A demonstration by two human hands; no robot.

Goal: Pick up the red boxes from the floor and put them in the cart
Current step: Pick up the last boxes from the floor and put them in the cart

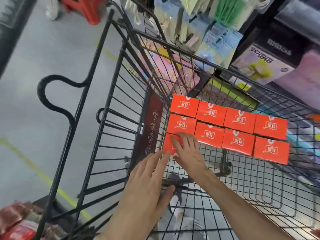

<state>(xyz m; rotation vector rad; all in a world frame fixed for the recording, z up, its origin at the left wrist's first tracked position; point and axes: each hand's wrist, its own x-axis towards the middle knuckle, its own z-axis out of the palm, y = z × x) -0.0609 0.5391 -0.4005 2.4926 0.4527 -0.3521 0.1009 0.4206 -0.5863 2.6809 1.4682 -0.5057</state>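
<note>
Cart [110, 94]: black wire, viewed from above, grey floor [31, 70] beneath.
Red boxes [225, 125]: eight in two rows of four on cart bottom, edges touching, white labels up.
Ninth box [168, 146]: red, at near-left corner of block, against cart's left wall (part hidden under fingers).
Right hand [187, 151]: flat on ninth box, fingers straight and spread, pressing, not gripping.
Left hand [147, 186]: open, fingers straight, tips touching ninth box's near edge.
Shelf goods [223, 42]: beyond cart, blurred.
</note>
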